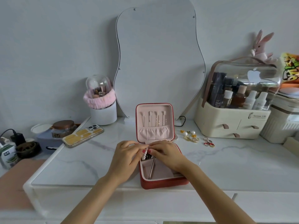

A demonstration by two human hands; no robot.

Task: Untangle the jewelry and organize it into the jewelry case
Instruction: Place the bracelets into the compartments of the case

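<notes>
A red jewelry case [163, 183] with a pink lining stands open at the table's front middle, its lid upright with several hair pins [154, 120] clipped inside. Over the case's back compartments, my left hand [127, 155] and my right hand [165, 152] meet fingertip to fingertip and pinch a pearl strand [145, 154] that hangs down between them. Dark beads [148, 157] lie in the compartment beneath. Pearl and gold earrings [189, 135] and a few rings [209, 142] lie loose on the table to the right of the case.
A phone [83, 136] lies to the left, with a jar [63, 130] and chargers [16, 138] beyond it. A brush holder [102, 109] and a wavy mirror [158, 59] stand at the back. A cosmetics organizer [233, 120] fills the right side.
</notes>
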